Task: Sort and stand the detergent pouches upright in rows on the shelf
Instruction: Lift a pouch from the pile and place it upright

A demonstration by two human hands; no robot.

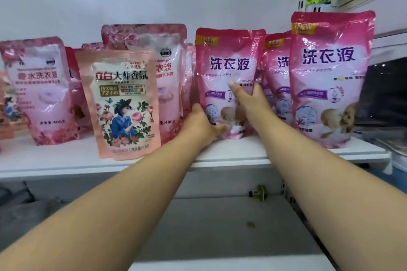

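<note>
Left hand (202,122): holds the low left edge of the shiny pink detergent pouch (226,68).
Right hand (246,97): fingers curl round its right side.

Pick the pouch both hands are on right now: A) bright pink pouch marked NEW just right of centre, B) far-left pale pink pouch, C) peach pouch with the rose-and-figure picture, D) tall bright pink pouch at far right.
A: the left hand cups the lower left edge and the right hand grips the right side of the bright pink pouch marked NEW.
</note>
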